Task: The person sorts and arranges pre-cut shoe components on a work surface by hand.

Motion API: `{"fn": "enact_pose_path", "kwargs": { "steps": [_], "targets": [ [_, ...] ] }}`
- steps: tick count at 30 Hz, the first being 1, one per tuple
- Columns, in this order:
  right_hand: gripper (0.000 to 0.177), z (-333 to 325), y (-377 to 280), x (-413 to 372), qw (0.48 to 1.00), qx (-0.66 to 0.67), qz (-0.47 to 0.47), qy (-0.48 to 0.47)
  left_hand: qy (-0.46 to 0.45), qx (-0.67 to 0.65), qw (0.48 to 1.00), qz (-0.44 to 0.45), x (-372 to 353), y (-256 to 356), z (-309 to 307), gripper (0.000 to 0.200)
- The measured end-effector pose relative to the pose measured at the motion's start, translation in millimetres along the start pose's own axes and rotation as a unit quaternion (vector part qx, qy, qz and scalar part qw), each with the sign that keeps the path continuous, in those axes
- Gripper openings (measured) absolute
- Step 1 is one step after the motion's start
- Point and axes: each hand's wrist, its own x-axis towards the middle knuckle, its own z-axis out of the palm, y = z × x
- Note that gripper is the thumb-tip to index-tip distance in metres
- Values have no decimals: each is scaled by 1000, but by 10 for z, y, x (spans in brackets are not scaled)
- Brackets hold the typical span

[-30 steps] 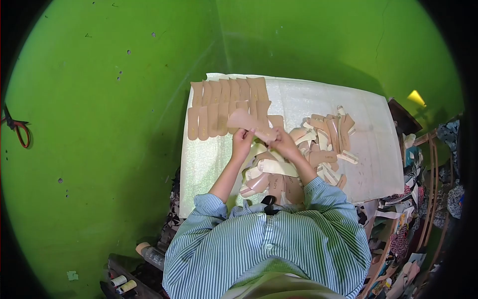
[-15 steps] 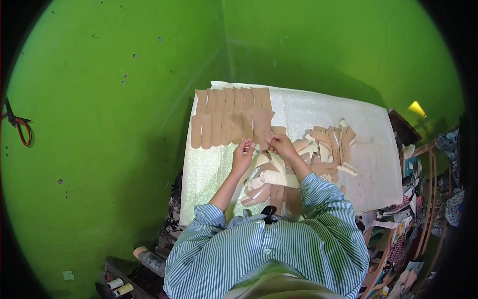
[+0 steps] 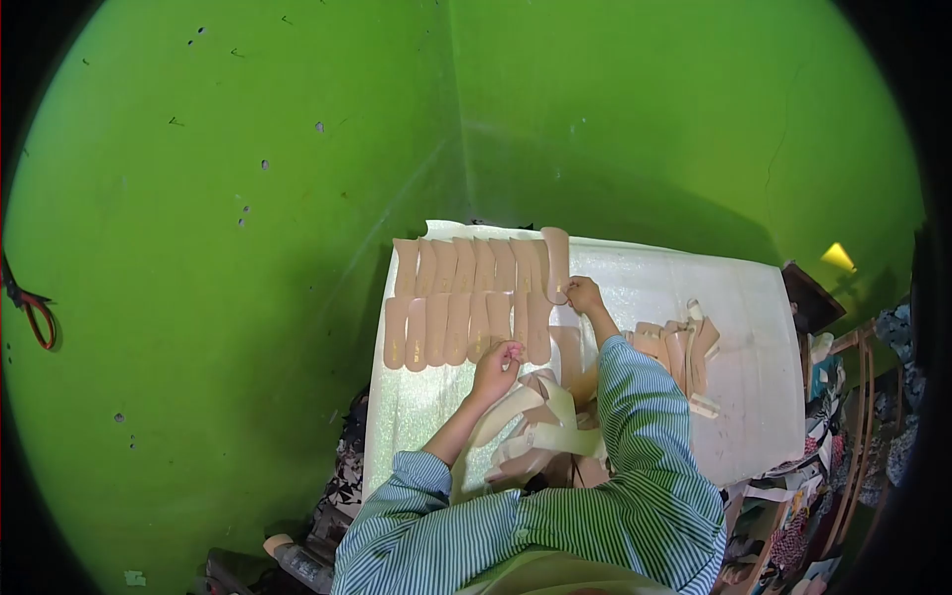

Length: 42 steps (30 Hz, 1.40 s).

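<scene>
Right hand (image 3: 585,295) pinches tan insole-shaped cutout (image 3: 556,263) at 12 o'clock on white sheet (image 3: 645,288), at the end of tan cutout row (image 3: 466,297). Left hand (image 3: 499,362) fingers curled, grip unclear. Risk: a nudge skews the overlapped pieces.

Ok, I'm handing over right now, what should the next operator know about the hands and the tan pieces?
Right hand: pinching the near end of the end piece, at the right end of the row.
Left hand: fingers curled at the row's near edge; grip unclear.
Laid out: row of tan pieces, side by side on the white sheet.
Not laid out: mixed heap by the body and a smaller heap to the right.
</scene>
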Motion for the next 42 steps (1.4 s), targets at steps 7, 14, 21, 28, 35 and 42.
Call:
{"fn": "enact_pose_path", "kwargs": {
  "steps": [7, 14, 21, 28, 35, 42],
  "targets": [
    [23, -57, -205, 105, 989, -145, 22, -13, -52, 204, 976, 51, 725, 48, 21, 32],
    [38, -25, -546, 94, 973, -202, 107, 35, -124, 398, 907, 54, 1061, -21, 207, 50],
    [32, 159, -545, 165, 963, -231, 134, 44, -219, 467, 857, -12, 1225, -72, 309, 49],
    [28, 186, -503, 138, 965, -217, 130, 65, -192, 480, 856, 12, 1208, -134, 298, 44],
    [26, 171, -406, 143, 970, -213, 86, 80, -190, 475, 859, 20, 1196, -159, 276, 42],
    [25, 53, -314, 201, 982, -143, 102, 67, -204, 487, 849, 8, 1189, -84, 279, 46]
  ]
}}
